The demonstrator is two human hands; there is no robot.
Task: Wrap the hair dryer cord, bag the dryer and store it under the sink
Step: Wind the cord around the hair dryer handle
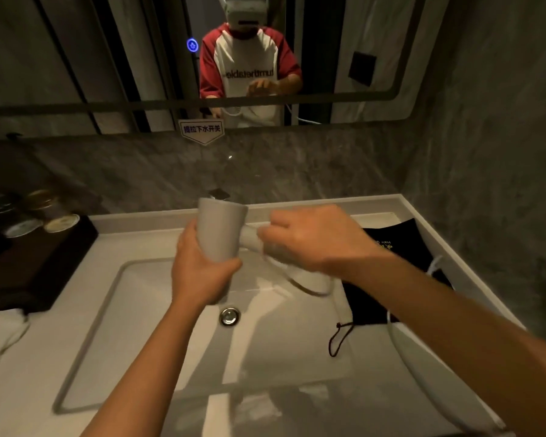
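Note:
A white hair dryer (221, 227) is held above the sink basin (171, 342), its barrel upright. My left hand (199, 266) grips the lower end of the barrel. My right hand (309, 238) is closed around the dryer's handle and the white cord (297, 283), which loops below that hand. The cord runs on under my right forearm and down past the counter's front right. A black drawstring bag (394, 247) with gold lettering lies flat on the counter to the right, its dark red string (338, 339) trailing over the basin's edge.
A dark wooden tray (41, 263) with glasses and jars stands at the left. A white towel (0, 332) lies in front of it. The drain plug (229, 316) sits in the basin, a faucet (218, 193) behind the dryer. A mirror and grey stone walls enclose the counter.

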